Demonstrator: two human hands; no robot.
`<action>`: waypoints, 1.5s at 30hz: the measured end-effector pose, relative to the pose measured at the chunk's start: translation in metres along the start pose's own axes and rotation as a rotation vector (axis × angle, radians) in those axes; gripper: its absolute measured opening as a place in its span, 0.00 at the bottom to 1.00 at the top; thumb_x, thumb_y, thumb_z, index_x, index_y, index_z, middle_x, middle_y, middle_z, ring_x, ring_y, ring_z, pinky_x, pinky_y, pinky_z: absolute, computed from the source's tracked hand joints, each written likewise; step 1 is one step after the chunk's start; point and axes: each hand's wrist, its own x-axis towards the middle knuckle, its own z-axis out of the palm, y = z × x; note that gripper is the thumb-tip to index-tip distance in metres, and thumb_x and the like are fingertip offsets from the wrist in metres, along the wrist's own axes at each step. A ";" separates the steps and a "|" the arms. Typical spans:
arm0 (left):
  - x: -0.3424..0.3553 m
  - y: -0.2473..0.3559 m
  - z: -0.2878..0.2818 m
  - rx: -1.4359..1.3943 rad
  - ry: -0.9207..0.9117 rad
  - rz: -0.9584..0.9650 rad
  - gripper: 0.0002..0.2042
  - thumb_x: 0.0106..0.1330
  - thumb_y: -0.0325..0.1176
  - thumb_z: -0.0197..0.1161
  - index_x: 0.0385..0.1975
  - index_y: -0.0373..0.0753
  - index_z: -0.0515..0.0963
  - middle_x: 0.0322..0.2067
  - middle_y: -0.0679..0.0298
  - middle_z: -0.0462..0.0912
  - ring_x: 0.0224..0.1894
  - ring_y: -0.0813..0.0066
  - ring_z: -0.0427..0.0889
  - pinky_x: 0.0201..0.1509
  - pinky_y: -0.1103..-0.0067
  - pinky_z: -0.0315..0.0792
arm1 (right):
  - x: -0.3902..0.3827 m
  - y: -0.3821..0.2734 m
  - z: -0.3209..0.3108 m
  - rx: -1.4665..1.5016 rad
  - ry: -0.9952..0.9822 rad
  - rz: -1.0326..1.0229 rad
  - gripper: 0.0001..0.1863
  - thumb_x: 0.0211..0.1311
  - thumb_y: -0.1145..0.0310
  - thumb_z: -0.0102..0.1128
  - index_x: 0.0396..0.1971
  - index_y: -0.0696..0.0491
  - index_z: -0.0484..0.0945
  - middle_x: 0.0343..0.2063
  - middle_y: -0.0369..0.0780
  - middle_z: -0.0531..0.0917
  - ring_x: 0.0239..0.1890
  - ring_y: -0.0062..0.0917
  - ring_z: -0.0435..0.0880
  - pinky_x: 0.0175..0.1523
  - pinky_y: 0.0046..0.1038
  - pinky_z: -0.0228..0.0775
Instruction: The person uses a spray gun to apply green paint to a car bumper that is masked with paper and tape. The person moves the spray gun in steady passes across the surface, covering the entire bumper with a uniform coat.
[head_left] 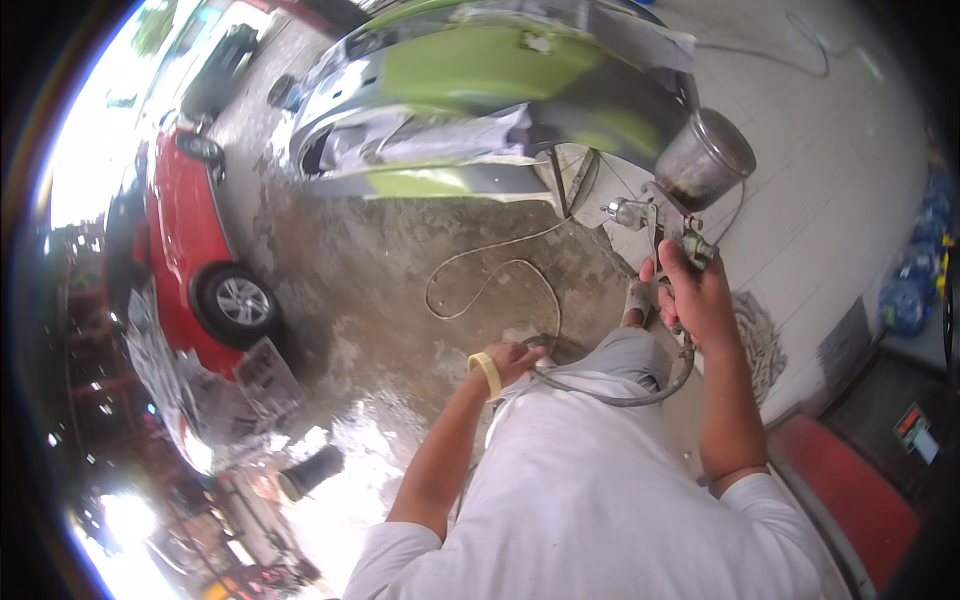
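Observation:
In my right hand (695,298) is a paint spray gun (688,238), its handle wrapped by my fingers. On top of the gun sits a metal paint cup (705,160), tilted, and the nozzle points left. A grey air hose (640,400) runs from the base of the handle and curves across my front to my left hand (512,362), which is closed around it near my waist. Ahead is a car bumper (470,70) with green and grey patches, partly covered with masking sheets (430,140) and propped on a stand (560,182).
A thin hose (470,250) lies looped on the wet concrete floor (370,270). A red car (190,225) stands at left, with plastic sheeting (240,395) by its rear. Blue bottles (912,285), a rag heap (757,345) and a red panel (850,490) are at right.

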 end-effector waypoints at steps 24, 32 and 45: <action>-0.223 -0.391 0.131 -0.542 0.450 -0.413 0.13 0.70 0.39 0.59 0.48 0.40 0.79 0.43 0.51 0.86 0.44 0.60 0.84 0.51 0.69 0.76 | -0.131 0.121 0.374 -0.283 -0.065 -0.033 0.23 0.75 0.50 0.56 0.32 0.58 0.76 0.25 0.37 0.80 0.10 0.14 0.67 0.12 0.23 0.57; -0.231 -0.423 0.105 -0.387 0.465 -0.581 0.22 0.74 0.54 0.58 0.48 0.40 0.79 0.44 0.45 0.84 0.49 0.46 0.81 0.53 0.63 0.73 | -0.116 0.141 0.410 -0.180 0.031 -0.253 0.24 0.77 0.52 0.55 0.28 0.58 0.77 0.16 0.35 0.75 0.09 0.15 0.66 0.13 0.23 0.57; -0.163 -0.397 0.097 -0.464 0.264 -0.379 0.17 0.72 0.34 0.62 0.59 0.49 0.75 0.42 0.56 0.87 0.45 0.63 0.84 0.49 0.69 0.76 | -0.129 0.122 0.357 -0.351 0.010 -0.305 0.20 0.77 0.55 0.55 0.28 0.54 0.76 0.16 0.30 0.73 0.11 0.11 0.66 0.15 0.21 0.54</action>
